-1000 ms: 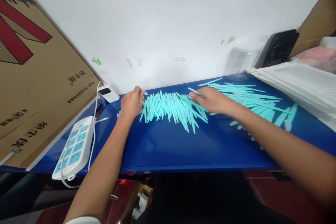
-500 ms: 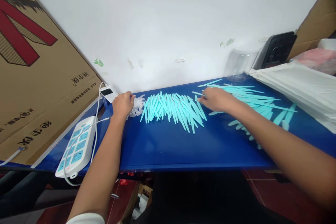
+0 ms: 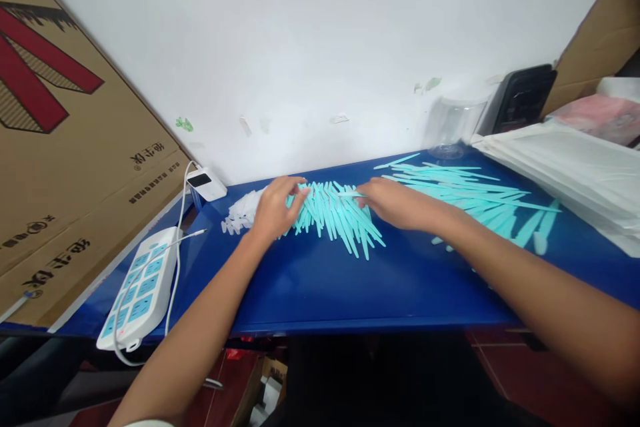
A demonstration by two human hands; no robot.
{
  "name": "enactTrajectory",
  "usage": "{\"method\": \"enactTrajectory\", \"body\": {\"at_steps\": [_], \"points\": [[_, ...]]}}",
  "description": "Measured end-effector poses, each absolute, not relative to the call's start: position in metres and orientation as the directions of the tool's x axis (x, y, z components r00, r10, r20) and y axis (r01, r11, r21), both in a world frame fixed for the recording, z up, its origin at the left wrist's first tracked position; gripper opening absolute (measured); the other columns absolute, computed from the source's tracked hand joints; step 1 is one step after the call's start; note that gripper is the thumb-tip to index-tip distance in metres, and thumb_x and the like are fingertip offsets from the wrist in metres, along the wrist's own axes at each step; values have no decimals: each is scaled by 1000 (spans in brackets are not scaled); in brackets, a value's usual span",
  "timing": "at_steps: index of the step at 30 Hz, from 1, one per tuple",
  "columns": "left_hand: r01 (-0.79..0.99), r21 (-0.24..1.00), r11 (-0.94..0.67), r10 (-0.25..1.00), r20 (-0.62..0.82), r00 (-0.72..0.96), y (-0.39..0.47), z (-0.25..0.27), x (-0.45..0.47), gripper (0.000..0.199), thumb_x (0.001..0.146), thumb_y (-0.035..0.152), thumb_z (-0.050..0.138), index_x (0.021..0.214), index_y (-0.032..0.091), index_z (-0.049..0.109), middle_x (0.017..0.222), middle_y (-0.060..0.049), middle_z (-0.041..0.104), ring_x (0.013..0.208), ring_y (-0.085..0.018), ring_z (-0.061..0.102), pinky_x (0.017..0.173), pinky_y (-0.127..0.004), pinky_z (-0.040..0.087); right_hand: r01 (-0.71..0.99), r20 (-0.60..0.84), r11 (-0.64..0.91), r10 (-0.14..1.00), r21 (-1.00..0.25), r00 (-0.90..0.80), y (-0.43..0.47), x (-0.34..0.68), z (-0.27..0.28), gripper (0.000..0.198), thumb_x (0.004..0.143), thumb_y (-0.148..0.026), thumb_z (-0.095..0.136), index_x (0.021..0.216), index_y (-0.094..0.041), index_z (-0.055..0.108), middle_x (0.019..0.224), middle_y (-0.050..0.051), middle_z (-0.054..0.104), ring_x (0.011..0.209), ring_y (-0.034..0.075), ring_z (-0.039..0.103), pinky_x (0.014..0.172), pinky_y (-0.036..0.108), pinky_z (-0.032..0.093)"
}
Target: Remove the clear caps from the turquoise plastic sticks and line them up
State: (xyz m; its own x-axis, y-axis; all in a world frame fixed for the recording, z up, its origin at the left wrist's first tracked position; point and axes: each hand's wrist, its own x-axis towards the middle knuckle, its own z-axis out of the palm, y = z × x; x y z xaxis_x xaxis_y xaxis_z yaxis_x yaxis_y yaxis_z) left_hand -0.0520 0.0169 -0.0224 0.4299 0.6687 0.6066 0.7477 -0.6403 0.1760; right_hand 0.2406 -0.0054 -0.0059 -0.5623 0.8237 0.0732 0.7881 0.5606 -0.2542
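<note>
My right hand [image 3: 387, 202] pinches one slim turquoise stick [image 3: 350, 194], its free end pointing left over the middle pile of turquoise sticks [image 3: 345, 223]. At the left end of that pile is my left hand [image 3: 279, 207], thumb and fingertips drawn close together; whether something small sits between them I cannot make out. Just left of this hand lies a heap of small whitish translucent pieces [image 3: 241, 211], partly covered by the hand. A second, looser spread of turquoise sticks [image 3: 463, 190] lies beyond my right forearm, which hides part of it.
A white power strip [image 3: 143, 287] with cables and a white device with a dark screen [image 3: 207, 185] stand at left by a large cardboard box [image 3: 80, 147]. At right are a clear container [image 3: 457, 123], a black object [image 3: 525, 99] and stacked white sheets [image 3: 565, 173]. The blue table [image 3: 350, 300] meets the wall.
My left hand has moved right from the whitish pieces to the turquoise pile. My right hand has moved left with the stick, bringing the two hands closer together.
</note>
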Motion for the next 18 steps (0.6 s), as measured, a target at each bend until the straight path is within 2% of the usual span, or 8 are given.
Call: {"method": "enactTrajectory", "body": {"at_steps": [4, 8, 10, 12, 15, 18], "points": [[596, 44, -802, 507, 578, 640, -2, -36, -11, 37, 109, 45, 48, 124, 18, 67, 102, -12, 73, 97, -25, 66, 88, -36, 50, 718, 113, 660, 748, -219, -654, -10, 231, -9, 20, 106, -17, 49, 94, -17, 65, 89, 12, 71, 77, 22, 62, 67, 30, 34], [608, -2, -794, 511, 539, 670, -6, -43, -5, 37, 112, 43, 40, 101, 20, 67, 88, -9, 71, 82, -22, 64, 73, -33, 44, 701, 109, 681, 729, -214, -675, -15, 226, -7, 30, 112, -31, 45, 98, -17, 68, 87, 11, 71, 75, 22, 63, 64, 30, 30], [622, 35, -783, 536, 546, 644, -5, -42, -9, 37, 112, 42, 41, 95, 21, 65, 83, -8, 69, 78, -21, 61, 69, -32, 41, 693, 127, 672, 735, -259, -666, -16, 227, -5, 31, 111, -39, 48, 106, -17, 69, 89, 11, 73, 78, 24, 65, 64, 30, 32], [622, 128, -773, 573, 563, 596, -3, -40, -14, 34, 111, 42, 43, 95, 20, 63, 82, -5, 67, 75, -19, 59, 68, -31, 40, 684, 172, 660, 747, -312, -642, -15, 230, -5, 29, 109, -40, 52, 115, -16, 68, 97, 13, 74, 85, 26, 67, 67, 30, 36], [612, 304, -730, 657, 558, 506, 2, -37, -21, 33, 111, 43, 46, 93, 21, 63, 76, -1, 63, 68, -15, 55, 67, -28, 40, 689, 218, 628, 776, -362, -592, -10, 238, -6, 24, 108, -32, 53, 120, -16, 67, 108, 14, 75, 91, 27, 69, 72, 31, 41], [601, 393, -696, 703, 544, 458, 6, -35, -27, 36, 110, 45, 48, 88, 20, 63, 72, 2, 61, 63, -13, 52, 65, -27, 39, 743, 205, 578, 816, -337, -541, -2, 247, -7, 25, 105, -18, 48, 122, -15, 68, 113, 17, 76, 100, 30, 70, 77, 33, 44]]}}
